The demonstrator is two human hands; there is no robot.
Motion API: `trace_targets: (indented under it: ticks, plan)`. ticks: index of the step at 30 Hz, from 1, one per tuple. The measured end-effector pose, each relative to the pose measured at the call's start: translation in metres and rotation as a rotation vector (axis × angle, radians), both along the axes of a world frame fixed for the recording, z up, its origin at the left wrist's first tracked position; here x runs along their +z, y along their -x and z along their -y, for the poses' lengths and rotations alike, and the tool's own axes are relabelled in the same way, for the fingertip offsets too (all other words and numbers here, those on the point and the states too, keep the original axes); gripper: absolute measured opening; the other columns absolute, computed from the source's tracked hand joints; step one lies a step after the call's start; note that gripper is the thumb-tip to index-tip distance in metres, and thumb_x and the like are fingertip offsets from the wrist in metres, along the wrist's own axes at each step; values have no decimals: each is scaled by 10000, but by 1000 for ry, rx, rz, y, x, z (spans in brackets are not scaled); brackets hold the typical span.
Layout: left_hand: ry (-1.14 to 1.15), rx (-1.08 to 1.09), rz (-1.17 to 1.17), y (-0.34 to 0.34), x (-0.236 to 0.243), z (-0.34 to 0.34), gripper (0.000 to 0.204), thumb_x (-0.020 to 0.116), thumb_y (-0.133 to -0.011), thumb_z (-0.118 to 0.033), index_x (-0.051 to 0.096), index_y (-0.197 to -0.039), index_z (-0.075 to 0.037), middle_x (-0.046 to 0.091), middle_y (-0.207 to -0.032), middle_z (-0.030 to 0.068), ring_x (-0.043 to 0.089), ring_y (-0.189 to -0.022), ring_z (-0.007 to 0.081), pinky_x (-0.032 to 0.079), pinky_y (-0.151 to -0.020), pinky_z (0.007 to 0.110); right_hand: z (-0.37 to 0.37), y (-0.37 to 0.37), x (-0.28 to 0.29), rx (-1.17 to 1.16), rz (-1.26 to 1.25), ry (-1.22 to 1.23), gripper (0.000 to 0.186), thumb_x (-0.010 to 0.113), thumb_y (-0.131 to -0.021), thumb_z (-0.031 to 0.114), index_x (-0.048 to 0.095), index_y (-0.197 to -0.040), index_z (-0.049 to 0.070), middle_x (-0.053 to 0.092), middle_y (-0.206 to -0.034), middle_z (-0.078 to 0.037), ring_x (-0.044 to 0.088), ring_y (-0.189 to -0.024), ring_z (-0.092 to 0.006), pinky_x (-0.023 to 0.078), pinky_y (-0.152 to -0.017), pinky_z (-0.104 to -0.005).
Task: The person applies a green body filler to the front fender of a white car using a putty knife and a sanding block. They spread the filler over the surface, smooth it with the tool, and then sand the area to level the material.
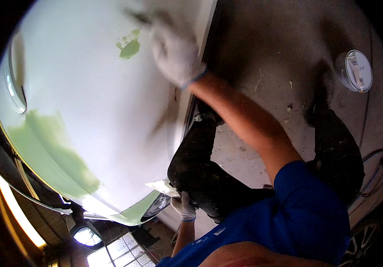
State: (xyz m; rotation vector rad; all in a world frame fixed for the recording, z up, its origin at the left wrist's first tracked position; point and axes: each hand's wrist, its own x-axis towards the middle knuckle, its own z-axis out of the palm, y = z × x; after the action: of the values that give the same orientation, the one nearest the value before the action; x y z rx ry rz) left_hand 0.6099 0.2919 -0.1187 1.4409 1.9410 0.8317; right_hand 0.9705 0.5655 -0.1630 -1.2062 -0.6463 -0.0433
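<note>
A pale car door panel [98, 124] fills the left side of the view. My right hand [172, 51], in a white knit glove, is over its upper part, closed around a dark, thin tool [136, 16] too smeared by motion to identify. Beside that hand is a small patch of light green filler [130, 49], with specks around it. Lower down, a broad green filler area [51, 149] spreads along the panel near its edge. My left hand [183, 207], also gloved, grips a flat white board [163, 187] by my knee.
A door handle [16, 84] juts from the panel at left, and a side mirror [84, 233] sits at lower left. On the littered concrete floor [262, 95] stands a round tin [356, 71] with a tube on its lid. Hoses or cables [378, 164] lie at far right.
</note>
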Motion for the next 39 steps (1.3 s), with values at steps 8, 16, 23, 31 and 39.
trace_targets:
  ticks: [8,16,23,31,39]
  plan:
    - [-15,21,70,26,-6,5,268,714,-892,-165,568,-1046,-2,623,-917,30,581,-731,119,501,-625,275,-37,-20,8,-135,-36,103,474,665,-808,159,576,-1274,156,567,-1151,-125,553,-1034,-340,426,-886,-531]
    - [-71,-65,-17,23,-8,2,421,739,-874,-254,593,-1116,57,675,-888,59,605,-672,105,489,-566,251,29,71,12,221,73,10,543,657,-822,62,569,-1341,198,547,-1229,-110,532,-1108,-288,487,-953,-445]
    - [17,16,18,3,3,4,437,730,-875,-266,588,-1106,77,685,-904,80,616,-686,122,499,-581,258,-38,-39,12,-178,-16,78,446,675,-795,154,597,-1233,152,561,-1118,-162,526,-1064,-335,454,-850,-497]
    - [-1,-44,-26,13,-2,-1,367,704,-885,-220,579,-1080,65,656,-913,64,603,-737,124,502,-632,268,1,70,28,55,84,-8,560,683,-787,91,587,-1331,186,543,-1170,-109,516,-1093,-273,427,-948,-443]
    - [25,33,-41,28,-8,12,447,722,-888,-276,577,-1132,69,676,-966,87,630,-777,142,521,-660,281,-27,-26,-14,112,-80,212,568,661,-781,89,561,-1333,178,541,-1191,-177,534,-1080,-370,470,-871,-510]
